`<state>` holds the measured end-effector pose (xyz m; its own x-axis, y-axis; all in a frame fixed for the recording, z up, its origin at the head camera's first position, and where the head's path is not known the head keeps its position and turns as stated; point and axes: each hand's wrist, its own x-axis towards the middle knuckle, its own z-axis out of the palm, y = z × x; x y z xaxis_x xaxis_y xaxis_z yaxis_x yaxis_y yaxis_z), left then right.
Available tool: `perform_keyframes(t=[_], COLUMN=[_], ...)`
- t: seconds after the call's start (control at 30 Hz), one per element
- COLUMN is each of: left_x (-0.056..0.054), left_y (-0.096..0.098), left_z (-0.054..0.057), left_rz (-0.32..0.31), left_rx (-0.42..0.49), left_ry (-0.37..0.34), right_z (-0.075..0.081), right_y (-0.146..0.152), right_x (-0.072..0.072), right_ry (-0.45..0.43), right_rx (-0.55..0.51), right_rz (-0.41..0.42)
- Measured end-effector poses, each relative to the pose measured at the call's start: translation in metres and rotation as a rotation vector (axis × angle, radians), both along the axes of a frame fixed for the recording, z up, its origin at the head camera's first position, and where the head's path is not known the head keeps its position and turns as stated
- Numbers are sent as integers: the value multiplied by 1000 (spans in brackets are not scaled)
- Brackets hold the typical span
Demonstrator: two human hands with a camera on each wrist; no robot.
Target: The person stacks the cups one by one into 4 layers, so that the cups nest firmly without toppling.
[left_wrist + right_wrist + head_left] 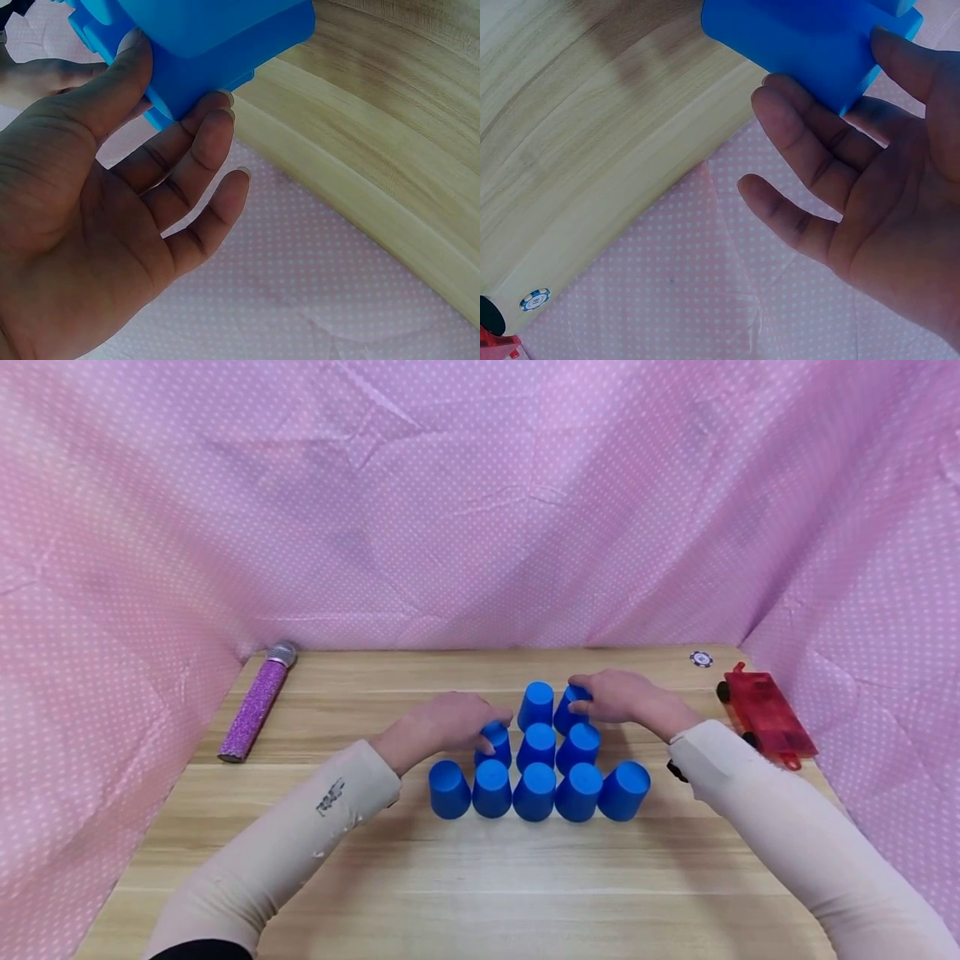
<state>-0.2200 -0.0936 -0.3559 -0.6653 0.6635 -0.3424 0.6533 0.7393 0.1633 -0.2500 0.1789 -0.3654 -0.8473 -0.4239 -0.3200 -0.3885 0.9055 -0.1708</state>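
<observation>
Blue cups stand upside down on the wooden table in three rows. The front row is the longest, with several cups side by side. Behind it, my left hand pinches the leftmost cup of the middle row between thumb and fingers. Two more cups of that row, a centre one and a right one, stand beside it. My right hand grips the right-hand cup of the back row, partly covering it. To its left is another back-row cup.
A glittery purple microphone lies at the table's left side. On the right are a red toy vehicle with black wheels and, near the back edge, a poker chip. Pink dotted cloth hangs around the table.
</observation>
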Motion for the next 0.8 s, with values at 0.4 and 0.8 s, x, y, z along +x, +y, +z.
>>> perform_keyframes(t=[0.4,0.8], left_x=[-1,-1], left_y=[3,3], left_z=[1,1], left_rz=[7,20], left_rx=[-20,-15], left_ry=[-1,-27], right_z=[-1,32], right_y=[2,24], right_x=[-1,27], right_ry=[-6,145], right_rx=[-14,-125], right_rz=[-5,-18])
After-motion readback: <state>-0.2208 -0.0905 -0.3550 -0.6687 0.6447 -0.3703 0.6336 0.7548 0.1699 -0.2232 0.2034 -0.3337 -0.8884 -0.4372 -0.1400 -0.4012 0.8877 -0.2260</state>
